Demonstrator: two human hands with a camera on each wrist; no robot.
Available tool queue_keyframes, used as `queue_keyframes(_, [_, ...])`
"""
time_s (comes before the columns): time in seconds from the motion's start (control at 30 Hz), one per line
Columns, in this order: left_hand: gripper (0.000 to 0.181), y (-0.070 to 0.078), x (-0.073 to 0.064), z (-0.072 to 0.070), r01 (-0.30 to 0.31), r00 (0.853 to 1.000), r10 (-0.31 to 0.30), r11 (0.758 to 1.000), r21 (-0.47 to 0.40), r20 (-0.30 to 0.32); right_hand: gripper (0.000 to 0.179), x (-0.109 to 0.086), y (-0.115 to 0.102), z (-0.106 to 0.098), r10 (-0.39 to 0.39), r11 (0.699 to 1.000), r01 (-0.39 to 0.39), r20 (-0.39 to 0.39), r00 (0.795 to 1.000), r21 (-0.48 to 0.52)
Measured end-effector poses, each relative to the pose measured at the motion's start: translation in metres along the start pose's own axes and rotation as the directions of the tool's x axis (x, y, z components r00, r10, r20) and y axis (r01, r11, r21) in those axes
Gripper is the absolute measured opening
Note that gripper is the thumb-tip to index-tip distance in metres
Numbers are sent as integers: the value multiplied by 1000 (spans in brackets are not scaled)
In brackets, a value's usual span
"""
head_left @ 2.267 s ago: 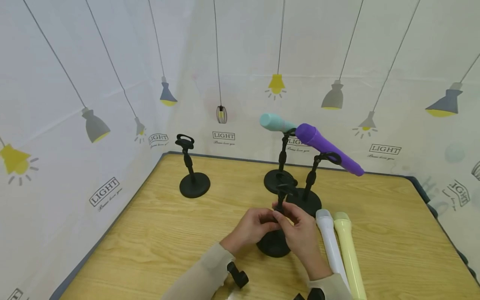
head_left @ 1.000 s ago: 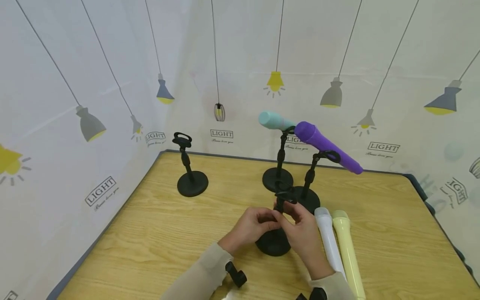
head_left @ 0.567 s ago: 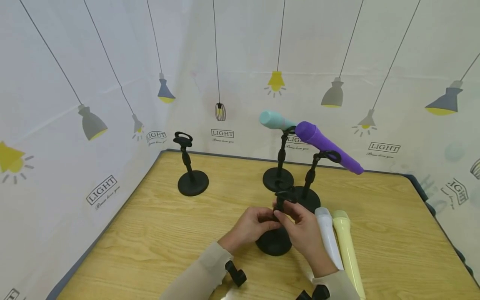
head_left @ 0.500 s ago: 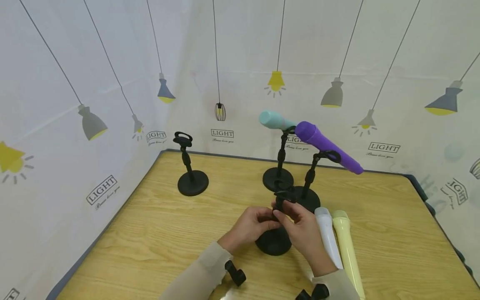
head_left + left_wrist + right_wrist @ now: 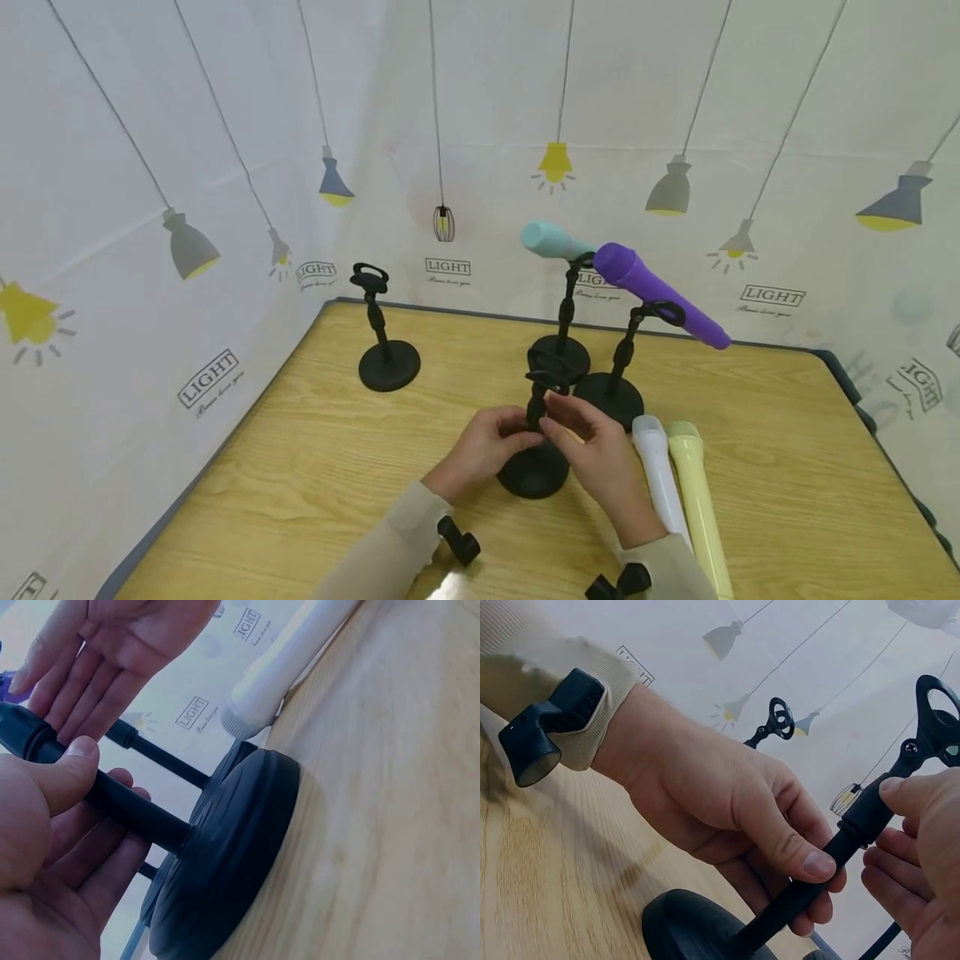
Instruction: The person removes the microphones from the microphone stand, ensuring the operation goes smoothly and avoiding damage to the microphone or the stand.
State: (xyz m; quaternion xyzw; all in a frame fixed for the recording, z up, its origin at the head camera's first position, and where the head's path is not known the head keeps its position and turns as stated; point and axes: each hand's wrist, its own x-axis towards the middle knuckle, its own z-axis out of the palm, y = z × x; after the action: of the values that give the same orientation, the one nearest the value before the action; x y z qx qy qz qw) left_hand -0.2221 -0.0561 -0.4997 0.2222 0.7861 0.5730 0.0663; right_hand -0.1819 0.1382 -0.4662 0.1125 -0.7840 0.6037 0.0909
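Note:
A black desktop microphone stand (image 5: pixel 534 477) stands in front of the person, its round base on the table and an unfilled clip at its top. My left hand (image 5: pixel 478 448) grips the lower pole between thumb and fingers, as the left wrist view shows. Higher up, my right hand (image 5: pixel 602 454) pinches the thicker collar (image 5: pixel 866 814) under the clip, thumb on the near side. Behind this stand, a purple microphone (image 5: pixel 660 292) and a mint microphone (image 5: pixel 551 240) sit tilted in the clips of two similar stands.
A white microphone (image 5: pixel 660 471) and a pale yellow microphone (image 5: pixel 699 500) lie side by side right of the right hand. Another black stand (image 5: pixel 388 365) with nothing in its clip is at the back left. Lamp-printed white sheeting (image 5: pixel 480 108) borders the wooden table (image 5: pixel 315 467).
Both hands and the held stand have shifted slightly left and away from the person. The clip on top now shows more clearly above the fingers. The other stands and microphones stay put.

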Motion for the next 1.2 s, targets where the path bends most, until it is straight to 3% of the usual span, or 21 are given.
queue_keyframes(0.17, [22, -2, 0, -8, 20, 999, -20, 1000, 1, -28, 38, 6, 1, 8, -29, 999, 29, -1, 1000, 33])
queue_keyframes(0.33, [22, -9, 2, -19, 16, 997, -16, 1000, -1, -78, 38, 13, 0, 18, 7, 1000, -8, 14, 1000, 28])
queue_keyframes(0.67, [21, -18, 9, -45, 64, 986, -56, 997, 51, -158, 39, 29, -1, 42, 27, 999, -29, 53, 998, 35])
queue_keyframes(0.83, [18, -24, 14, -60, 103, 974, -83, 991, 86, -212, 37, 39, 0, 51, 11, 1000, -13, 80, 997, 27])
queue_keyframes(0.97, [17, -29, 18, -72, 143, 958, -122, 988, 62, -260, 38, 44, 1, 57, 22, 1000, -23, 92, 996, 3])
queue_keyframes(1.2, [17, -36, 28, -90, 130, 942, -96, 988, 86, -322, 36, 47, 4, 68, 26, 1000, -24, 105, 994, -19])
